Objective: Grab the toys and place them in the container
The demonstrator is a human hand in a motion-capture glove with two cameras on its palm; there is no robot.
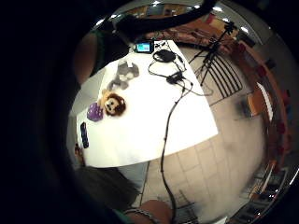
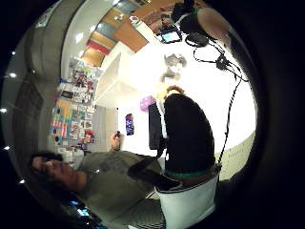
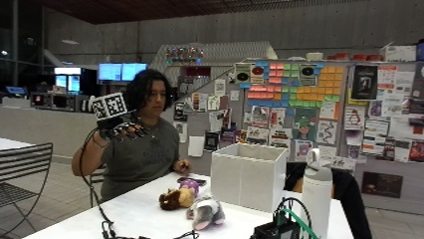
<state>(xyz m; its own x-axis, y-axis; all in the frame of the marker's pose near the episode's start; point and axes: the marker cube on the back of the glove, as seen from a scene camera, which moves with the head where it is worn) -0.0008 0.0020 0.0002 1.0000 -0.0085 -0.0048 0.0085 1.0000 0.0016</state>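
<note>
The person sits at the white table with the black-gloved right hand raised to about shoulder height, well above the tabletop; its fingers hang loosely curled and it seems to hold nothing, though the outside view is poor at that point and I would not swear to it. On the table lie three soft toys: a brown lion-faced plush, a grey and white plush animal just beside it at about four o'clock, and a small purple plush touching the lion at about one o'clock. The tall white open-topped box, presumably the container, stands at about three o'clock from the toys, near but apart. None of the toys is in it as far as can be seen, so the task looks to be at its very start: a reach not yet begun. The next move calls for lowering the hand onto one toy and closing round its soft body.
</note>
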